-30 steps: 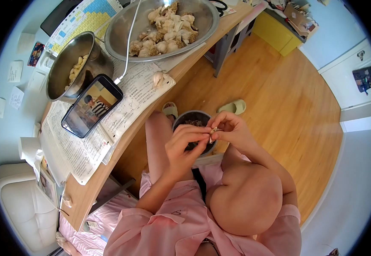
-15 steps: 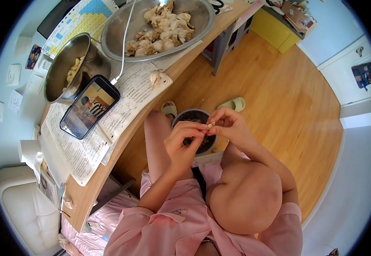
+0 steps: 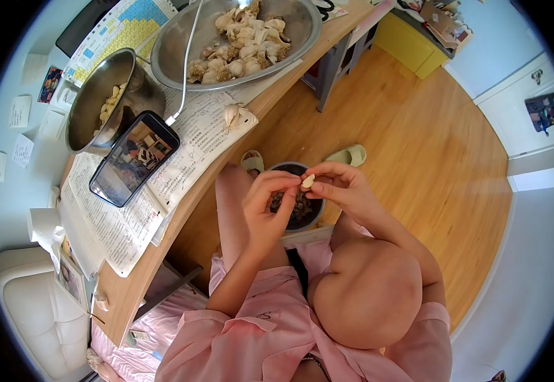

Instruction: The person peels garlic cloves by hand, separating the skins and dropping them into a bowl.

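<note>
A pale garlic clove (image 3: 308, 181) sits between my two hands, above a dark bucket (image 3: 316, 210) with scraps in it. My right hand (image 3: 335, 184) pinches the clove between thumb and fingers. From the other side, my left hand (image 3: 269, 198) has its fingertips closed on the clove's near edge. Up on the desk, a wide steel basin (image 3: 305, 38) holds several whole garlic bulbs (image 3: 248, 44). Beside it stands a deep steel pot (image 3: 79, 118) with peeled cloves (image 3: 113, 104) inside.
A phone (image 3: 135, 159) with a white cable (image 3: 191, 51) leans against the pot, over printed sheets (image 3: 121, 239). One piece of garlic (image 3: 232, 116) lies near the desk edge. Slippers (image 3: 348, 155) are on the wooden floor. A yellow cabinet (image 3: 411, 44) stands farther off.
The clove now shows more of its smooth pale surface, and my fingers around it have shifted. My left hand has drawn slightly left and the bucket's contents show more. The phone's picture has changed.
</note>
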A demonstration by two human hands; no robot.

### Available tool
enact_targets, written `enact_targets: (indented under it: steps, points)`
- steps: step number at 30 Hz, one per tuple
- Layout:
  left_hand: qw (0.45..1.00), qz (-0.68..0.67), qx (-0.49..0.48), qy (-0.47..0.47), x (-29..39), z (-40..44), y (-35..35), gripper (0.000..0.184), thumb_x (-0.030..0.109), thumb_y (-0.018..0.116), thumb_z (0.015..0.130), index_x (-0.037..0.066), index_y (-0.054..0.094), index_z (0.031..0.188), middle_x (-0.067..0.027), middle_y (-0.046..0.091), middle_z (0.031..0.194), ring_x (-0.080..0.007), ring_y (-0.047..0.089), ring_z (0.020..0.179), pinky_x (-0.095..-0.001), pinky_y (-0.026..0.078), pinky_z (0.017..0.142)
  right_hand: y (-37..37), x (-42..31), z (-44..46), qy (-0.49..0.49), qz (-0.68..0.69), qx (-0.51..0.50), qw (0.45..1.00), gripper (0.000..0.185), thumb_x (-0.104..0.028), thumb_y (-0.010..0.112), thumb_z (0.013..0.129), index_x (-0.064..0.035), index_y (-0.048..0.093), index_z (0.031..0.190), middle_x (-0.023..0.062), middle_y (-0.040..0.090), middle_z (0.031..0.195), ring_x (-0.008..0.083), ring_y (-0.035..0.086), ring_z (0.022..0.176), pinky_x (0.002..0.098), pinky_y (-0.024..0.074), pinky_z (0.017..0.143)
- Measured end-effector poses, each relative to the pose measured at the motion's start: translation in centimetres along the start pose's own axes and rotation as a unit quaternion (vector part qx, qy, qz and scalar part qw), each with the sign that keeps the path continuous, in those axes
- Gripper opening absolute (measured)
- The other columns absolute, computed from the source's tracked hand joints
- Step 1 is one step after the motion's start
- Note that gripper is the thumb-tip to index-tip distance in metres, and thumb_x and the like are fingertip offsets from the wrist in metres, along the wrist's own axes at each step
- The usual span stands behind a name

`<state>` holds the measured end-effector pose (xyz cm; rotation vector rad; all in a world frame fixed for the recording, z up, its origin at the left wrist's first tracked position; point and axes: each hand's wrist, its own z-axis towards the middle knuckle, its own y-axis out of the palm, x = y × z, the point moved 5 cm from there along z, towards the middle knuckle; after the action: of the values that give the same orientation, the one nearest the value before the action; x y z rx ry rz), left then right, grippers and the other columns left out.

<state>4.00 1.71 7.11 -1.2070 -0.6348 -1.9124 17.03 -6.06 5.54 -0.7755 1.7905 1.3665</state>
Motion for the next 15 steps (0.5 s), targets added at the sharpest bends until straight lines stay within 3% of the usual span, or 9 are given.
enact_targets:
  steps: [7,10,15]
  points:
    - [1.000,0.000,0.005,-0.030,-0.7,-0.3,0.5,0.018,-0.007,0.067,0.074,-0.002,0.064,0.092,-0.0104,0.059,0.094,-0.0171,0.061,0.081,-0.0257,0.050,0.069,0.0,0.1,0.0,-0.011,0.015,-0.007,1.000,0.023,-0.001,0.060,0.085,0.0009,0.057,0.108,0.0094,0.060,0.106,0.0162,0.059,0.098,0.0273,0.0514,0.083]
    - [0.994,0.090,-0.002,0.059,0.0,-0.1,0.2,0.016,-0.006,0.069,0.073,-0.001,0.066,0.088,-0.0109,0.062,0.090,-0.0186,0.062,0.079,-0.0262,0.050,0.067,0.0,0.1,0.1,-0.024,0.003,-0.003,1.000,0.023,0.000,0.061,0.084,0.0006,0.058,0.107,0.0096,0.061,0.103,0.0169,0.060,0.096,0.0273,0.0513,0.080]
    - [0.992,0.090,-0.014,0.084,0.9,0.0,0.5,0.013,-0.005,0.070,0.072,-0.001,0.066,0.084,-0.0112,0.064,0.086,-0.0196,0.062,0.076,-0.0265,0.050,0.066,-0.8,0.1,-0.1,-0.037,-0.042,0.030,0.998,0.020,0.003,0.066,0.079,0.0016,0.062,0.099,0.0090,0.063,0.093,0.0156,0.062,0.088,0.0253,0.0513,0.076]
